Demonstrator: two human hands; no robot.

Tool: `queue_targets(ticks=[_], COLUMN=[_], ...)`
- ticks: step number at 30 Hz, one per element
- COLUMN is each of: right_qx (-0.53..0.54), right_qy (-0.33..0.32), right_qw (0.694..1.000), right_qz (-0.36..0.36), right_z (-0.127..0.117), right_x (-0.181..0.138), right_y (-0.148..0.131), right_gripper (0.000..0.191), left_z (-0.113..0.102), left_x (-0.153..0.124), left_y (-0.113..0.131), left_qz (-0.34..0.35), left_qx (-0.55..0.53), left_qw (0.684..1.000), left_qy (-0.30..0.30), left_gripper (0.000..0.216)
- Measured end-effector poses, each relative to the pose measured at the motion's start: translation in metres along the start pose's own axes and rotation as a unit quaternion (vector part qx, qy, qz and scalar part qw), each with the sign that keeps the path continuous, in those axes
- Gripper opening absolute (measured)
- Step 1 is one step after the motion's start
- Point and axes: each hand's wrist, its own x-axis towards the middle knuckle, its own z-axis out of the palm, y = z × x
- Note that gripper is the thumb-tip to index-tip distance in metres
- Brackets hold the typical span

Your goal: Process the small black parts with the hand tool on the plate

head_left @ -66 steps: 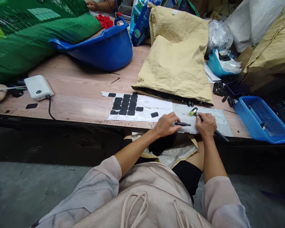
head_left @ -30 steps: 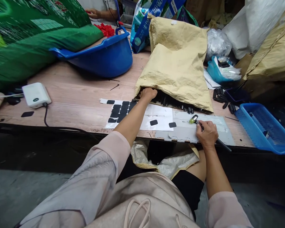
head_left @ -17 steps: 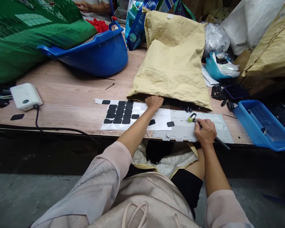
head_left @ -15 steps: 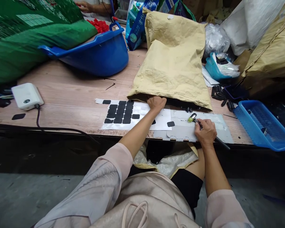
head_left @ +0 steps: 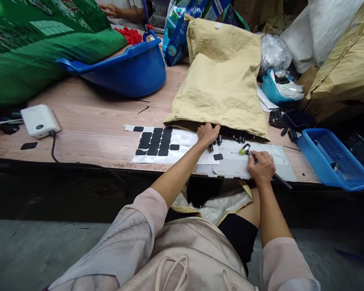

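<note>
My left hand [head_left: 208, 134] is at the mouth of a tan paper sack [head_left: 223, 81] lying on the wooden table, fingers curled round small black plastic parts [head_left: 214, 143] that stick out below it. My right hand [head_left: 262, 166] rests on a grey card sheet [head_left: 261, 169] near the table's front edge and is closed on a thin black tool [head_left: 255, 157] with a yellow-green tip. A white backing sheet [head_left: 185, 151] with several black rounded pads [head_left: 156, 141] lies left of my left hand. One loose black pad [head_left: 218, 157] lies between my hands.
A blue basin [head_left: 130, 70] and a green sack [head_left: 39, 52] stand at the back left, with another person's hand [head_left: 109, 9] behind. A white adapter [head_left: 40, 120] with a cable lies at the left. A blue basket [head_left: 332, 159] sits at the right edge, more sacks behind it.
My left hand left the grey sheet, reached into the sack's mouth, then slid right along it and now comes out with black parts. My right hand stayed put with its tool.
</note>
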Motion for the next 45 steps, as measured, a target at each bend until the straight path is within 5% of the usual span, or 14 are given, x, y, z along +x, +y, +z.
queue_targets(ticks=[9,17,23,27,31,36,45], right_qx=[-0.004,0.0,-0.007,-0.007,-0.005,0.006,0.001], right_qy=[-0.008,-0.008,-0.004,-0.006,-0.007,-0.007,-0.013], right_qw=[1.0,1.0,1.0,1.0,1.0,1.0,1.0], right_qz=[0.003,0.005,0.007,0.008,0.012,0.01,-0.021], right_z=[0.0,0.0,0.001,0.001,0.002,0.002,0.005], right_x=[0.0,0.0,0.001,0.001,0.001,0.001,0.002], right_y=[0.0,0.001,0.0,0.0,0.0,0.001,0.01], right_gripper=[0.026,0.027,0.027,0.027,0.027,0.029,0.028], left_z=[-0.038,-0.032,-0.017,-0.027,-0.031,-0.009,0.01], left_x=[-0.028,-0.064,-0.071,-0.077,-0.092,-0.105,-0.095], left_y=[-0.035,-0.048,-0.037,-0.045,-0.056,-0.05,-0.037], left_qz=[0.057,0.139,0.126,0.144,0.238,0.364,0.319], left_qx=[-0.063,0.034,0.159,0.18,0.148,0.133,0.108], left_qw=[0.996,0.975,0.976,0.969,0.956,0.921,0.935], left_qy=[0.001,0.168,0.081,0.093,0.092,-0.042,-0.108], left_gripper=[0.034,0.014,0.021,0.011,0.011,0.013,0.019])
